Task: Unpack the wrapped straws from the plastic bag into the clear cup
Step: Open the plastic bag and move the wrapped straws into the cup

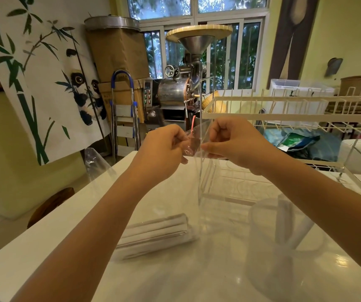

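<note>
Both forearms fill the near frame, running up from 7 and 5 o'clock and converging at centre above the worktop (197, 269). L hand (168, 143) is raised, knuckles up, fingers curled, pinching the left side of a thin clear plastic bag (197, 136). R hand (231, 140) mirrors it just to the right, fingers curled, thumb and forefinger pinching the bag's other side. Hands sit close together w/ only the film between them; bag's top shows a pinkish strip and its film is stretched between the hands. Can't tell if any straws are inside it.

Wrapped straws (155, 234) lie as a loose bundle flat on the worktop at 7 o'clock of the hands, under the L forearm, pointing roughly 2 to 8 o'clock. Clear cup (284, 247) stands upright at 4 o'clock, near the worktop's right side, w/ a few wrapped straws leaning inside.

Worktop's left edge runs diagonally from 8 to 12 o'clock; open surface lies between bundle and cup. White wire rack (295, 101) stands behind the hands at 2 o'clock, closing off that side.
</note>
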